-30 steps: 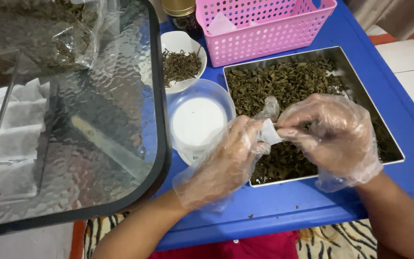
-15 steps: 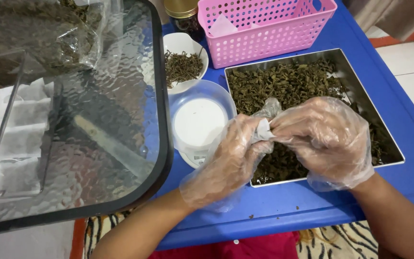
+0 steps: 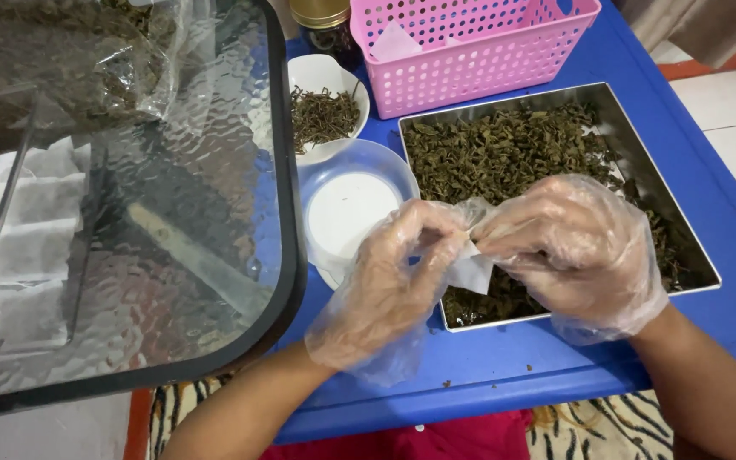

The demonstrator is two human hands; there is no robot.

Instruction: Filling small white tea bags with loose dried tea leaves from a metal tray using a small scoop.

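Both hands meet over the steel tray of dried leaves: your left hand & right hand, in loose plastic gloves, pinch a small white filter bag between fingertips, just above the tray's near edge. Risk, as judged: baggy glove film may slip on the paper, so the bag drops or leaves spill onto the blue table. Vs 0.5 s ago: left fingers have lifted, showing more of the bag.

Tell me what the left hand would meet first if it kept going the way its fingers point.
The left hand points toward the right hand; it would likely meet the small white bag pinched between them first.
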